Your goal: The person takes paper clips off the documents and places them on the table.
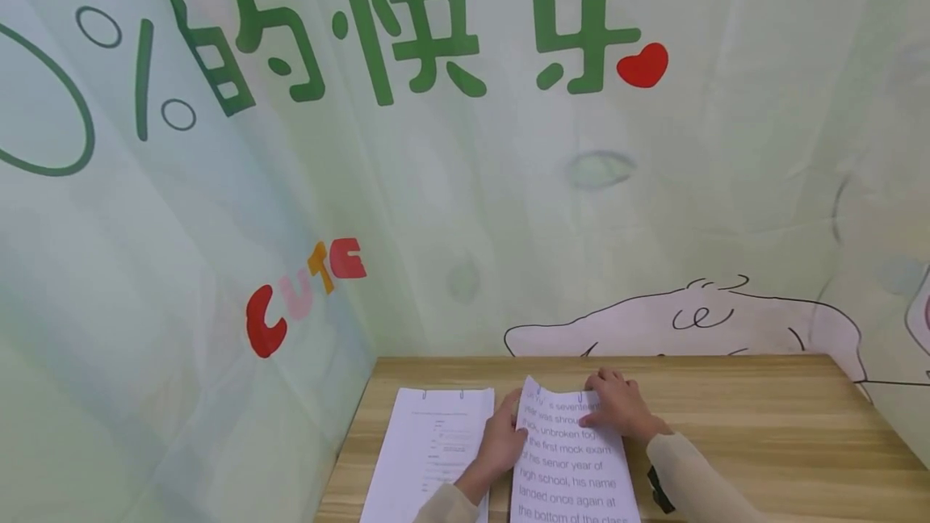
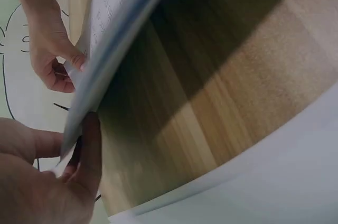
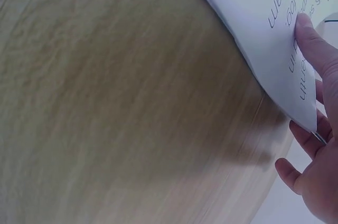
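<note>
A stack of white paper [image 1: 567,474] printed in large English text is raised at its far end above the wooden table. My left hand [image 1: 500,438] grips its left edge near the top, thumb on one side and fingers on the other, as the left wrist view shows. At the top right corner, my right hand [image 1: 617,403] pinches the sheets, its thumb [image 3: 311,39] over the print and its fingers behind. Two paper clips sit along the top edge, one a wire clip [image 1: 580,397] near the right thumb. The sheets bow slightly between my hands.
A second clipped stack of paper [image 1: 407,458] with smaller print lies flat to the left, partly behind my left forearm. The wooden table [image 1: 763,426] extends to the right. Behind it hangs a pale green curtain [image 1: 450,208] with printed characters and a cartoon outline.
</note>
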Motion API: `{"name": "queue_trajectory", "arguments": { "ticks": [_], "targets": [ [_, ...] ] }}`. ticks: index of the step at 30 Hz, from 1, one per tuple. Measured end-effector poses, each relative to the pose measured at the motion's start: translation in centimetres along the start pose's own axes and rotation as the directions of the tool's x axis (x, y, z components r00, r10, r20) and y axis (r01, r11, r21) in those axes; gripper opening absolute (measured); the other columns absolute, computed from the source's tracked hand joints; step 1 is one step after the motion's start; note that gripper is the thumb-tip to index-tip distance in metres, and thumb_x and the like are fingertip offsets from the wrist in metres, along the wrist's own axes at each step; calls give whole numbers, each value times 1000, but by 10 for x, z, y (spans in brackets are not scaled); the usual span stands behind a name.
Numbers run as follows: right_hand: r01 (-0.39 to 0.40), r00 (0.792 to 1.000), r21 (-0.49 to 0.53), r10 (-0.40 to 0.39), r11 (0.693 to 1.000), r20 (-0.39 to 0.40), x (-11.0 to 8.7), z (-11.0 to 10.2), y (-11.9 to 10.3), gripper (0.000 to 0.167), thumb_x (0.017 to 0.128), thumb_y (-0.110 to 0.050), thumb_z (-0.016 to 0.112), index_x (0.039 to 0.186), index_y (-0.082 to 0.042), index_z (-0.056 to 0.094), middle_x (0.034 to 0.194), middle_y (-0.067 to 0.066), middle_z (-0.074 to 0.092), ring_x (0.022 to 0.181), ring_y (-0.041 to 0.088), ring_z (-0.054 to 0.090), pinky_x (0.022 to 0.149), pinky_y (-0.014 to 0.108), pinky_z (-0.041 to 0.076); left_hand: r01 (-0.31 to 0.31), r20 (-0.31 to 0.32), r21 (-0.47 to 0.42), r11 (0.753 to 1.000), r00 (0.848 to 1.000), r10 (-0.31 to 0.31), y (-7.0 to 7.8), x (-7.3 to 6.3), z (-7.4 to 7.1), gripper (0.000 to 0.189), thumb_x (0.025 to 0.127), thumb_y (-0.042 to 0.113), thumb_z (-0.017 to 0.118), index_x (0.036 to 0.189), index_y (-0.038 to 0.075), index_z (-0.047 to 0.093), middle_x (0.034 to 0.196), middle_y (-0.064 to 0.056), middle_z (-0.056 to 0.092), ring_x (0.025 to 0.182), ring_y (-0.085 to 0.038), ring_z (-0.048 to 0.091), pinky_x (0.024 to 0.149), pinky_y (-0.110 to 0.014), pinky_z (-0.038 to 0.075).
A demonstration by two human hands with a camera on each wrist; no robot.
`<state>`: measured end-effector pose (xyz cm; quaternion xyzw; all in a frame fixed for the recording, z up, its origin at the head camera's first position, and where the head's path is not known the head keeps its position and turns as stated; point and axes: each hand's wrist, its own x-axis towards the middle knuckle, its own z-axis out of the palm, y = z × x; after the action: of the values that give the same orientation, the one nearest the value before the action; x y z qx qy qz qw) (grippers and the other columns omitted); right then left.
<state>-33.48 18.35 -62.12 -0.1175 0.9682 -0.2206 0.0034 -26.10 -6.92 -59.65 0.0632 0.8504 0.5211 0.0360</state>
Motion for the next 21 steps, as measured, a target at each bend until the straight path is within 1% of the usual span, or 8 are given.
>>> {"name": "queue_trajectory", "arguments": {
  "ticks": [2,4,8,10,13,17,19,21],
  "targets": [
    [4,1000,7,-4,1000,-2,-1,0,0,57,70,-35,99,115,-13,72,128,13,63,121,37,54,103,63,42,-39,-4,20,999,999,39,-1,-1,2,79,93,-12,56,166,7,32,145,-21,63,112,-26,70,103,-52,56],
    [8,1000,16,-8,1000,-2,-2,0,0,57,70,-35,99,115,-14,71,127,11,63,121,37,54,103,63,42,-82,-14,47,996,996,83,-1,-2,2,82,91,-14,56,167,7,30,157,-17,55,123,-27,66,115,-54,47],
    [13,1000,36,-13,999,6,-4,-3,-2,56,70,-34,99,115,-15,71,126,8,67,123,36,55,103,61,41,-114,-30,43,993,993,115,-2,-6,2,82,89,-16,55,165,5,33,151,-19,60,120,-29,67,111,-53,50],
    [11,1000,57,-11,998,11,-5,-4,-3,55,70,-34,98,114,-16,70,123,5,69,122,34,56,102,59,41,-108,-42,29,994,993,109,-4,-8,2,84,88,-17,54,165,5,33,153,-17,59,126,-31,65,114,-52,48],
    [-26,999,138,20,990,40,-5,-6,-5,51,74,-33,97,114,-18,70,115,1,70,111,29,58,99,54,42,-109,-68,1,994,992,108,-7,-10,2,87,85,-20,54,165,4,32,158,-16,54,139,-35,58,118,-54,43],
    [-71,996,236,58,969,64,-4,-10,-8,41,78,-29,94,110,-19,69,103,-1,67,94,21,58,89,45,50,-99,-98,-38,994,991,95,-10,-11,1,88,82,-21,54,165,4,34,163,-15,48,149,-36,48,121,-52,37],
    [-87,995,272,72,958,66,-3,-11,-8,38,80,-26,93,109,-19,70,100,-1,66,90,20,59,83,41,53,-102,-113,-58,993,989,95,-11,-12,0,89,81,-22,56,164,4,36,161,-17,50,144,-37,54,117,-49,45],
    [-88,995,300,72,950,64,-2,-11,-7,36,81,-22,92,109,-18,70,97,-1,66,87,18,60,79,37,54,-95,-120,-91,991,989,84,-12,-13,-2,89,81,-21,56,164,8,39,158,-19,53,135,-35,62,108,-42,54]
  ]
}}
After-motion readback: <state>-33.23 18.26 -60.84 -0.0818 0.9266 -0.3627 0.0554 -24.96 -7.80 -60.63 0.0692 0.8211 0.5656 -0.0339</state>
